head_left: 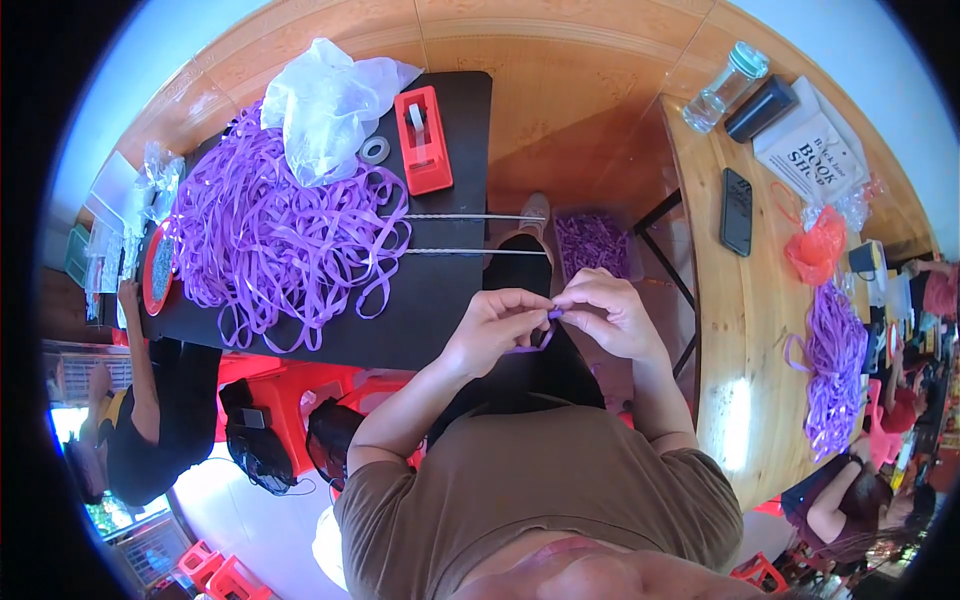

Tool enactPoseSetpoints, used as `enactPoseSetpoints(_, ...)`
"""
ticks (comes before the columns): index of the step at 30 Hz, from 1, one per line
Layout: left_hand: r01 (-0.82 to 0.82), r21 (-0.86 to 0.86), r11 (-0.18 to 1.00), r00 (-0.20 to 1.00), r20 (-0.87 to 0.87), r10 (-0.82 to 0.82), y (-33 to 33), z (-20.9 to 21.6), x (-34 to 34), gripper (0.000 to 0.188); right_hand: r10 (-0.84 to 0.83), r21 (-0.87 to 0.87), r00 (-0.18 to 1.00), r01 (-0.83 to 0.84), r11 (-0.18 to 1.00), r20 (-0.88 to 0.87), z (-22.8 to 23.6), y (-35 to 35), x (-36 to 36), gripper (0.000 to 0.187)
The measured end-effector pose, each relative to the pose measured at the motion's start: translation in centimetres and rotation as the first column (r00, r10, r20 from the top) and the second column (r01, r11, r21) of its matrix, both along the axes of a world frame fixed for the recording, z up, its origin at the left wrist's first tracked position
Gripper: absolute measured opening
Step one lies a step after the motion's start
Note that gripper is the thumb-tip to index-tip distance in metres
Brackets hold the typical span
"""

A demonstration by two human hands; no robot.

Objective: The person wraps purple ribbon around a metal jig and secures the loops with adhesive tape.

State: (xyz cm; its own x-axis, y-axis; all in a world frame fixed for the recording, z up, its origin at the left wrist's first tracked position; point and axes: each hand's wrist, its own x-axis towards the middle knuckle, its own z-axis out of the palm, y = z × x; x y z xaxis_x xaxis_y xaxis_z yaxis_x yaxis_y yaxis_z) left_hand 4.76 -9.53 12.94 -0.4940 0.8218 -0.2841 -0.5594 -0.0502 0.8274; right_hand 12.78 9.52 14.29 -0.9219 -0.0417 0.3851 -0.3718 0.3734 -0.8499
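Note:
In front of my body, my left hand (508,322) and my right hand (603,308) meet, both closed in a pinch. Between their fingertips is a short piece of purple ribbon (546,340), partly hidden by the fingers; a small bit of it shows where the hands meet. To the left, a large tangled heap of purple ribbon (275,235) covers much of the black table (440,300). Two thin metal rods (470,251) stick out from the table's right side, beyond my hands. Below them sits a bin of purple ribbon pieces (597,245).
A red tape dispenser (424,140), a tape roll (374,150) and a clear plastic bag (325,105) lie by the heap. The wooden table (745,330) at right holds a phone (736,212), a bottle (725,88) and more purple ribbon (836,365). Another person (150,420) sits at left.

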Motion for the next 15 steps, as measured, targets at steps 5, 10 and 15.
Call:
enactPoseSetpoints(5, 0.006, -0.038, 0.999, 0.921, -0.388, -0.02, 0.0, 0.4, 0.3, 0.013, 0.0, 0.06, 0.999, 0.003, 0.998, -0.051, 0.4, -0.2, -0.3, 0.017)
enactPoseSetpoints(10, 0.032, -0.061, 0.998, 0.867, -0.494, -0.058, -0.1, 1.1, -0.4, 0.012, -0.043, 0.225, 0.99, 0.073, 0.972, -0.135, 0.4, -0.6, -0.4, 0.016)
enactPoseSetpoints(15, 0.063, -0.115, 0.991, 0.827, -0.549, -0.116, -0.2, 1.5, -0.9, 0.012, -0.014, 0.346, 0.976, 0.091, 0.934, -0.218, 1.3, -0.9, -0.6, 0.018)
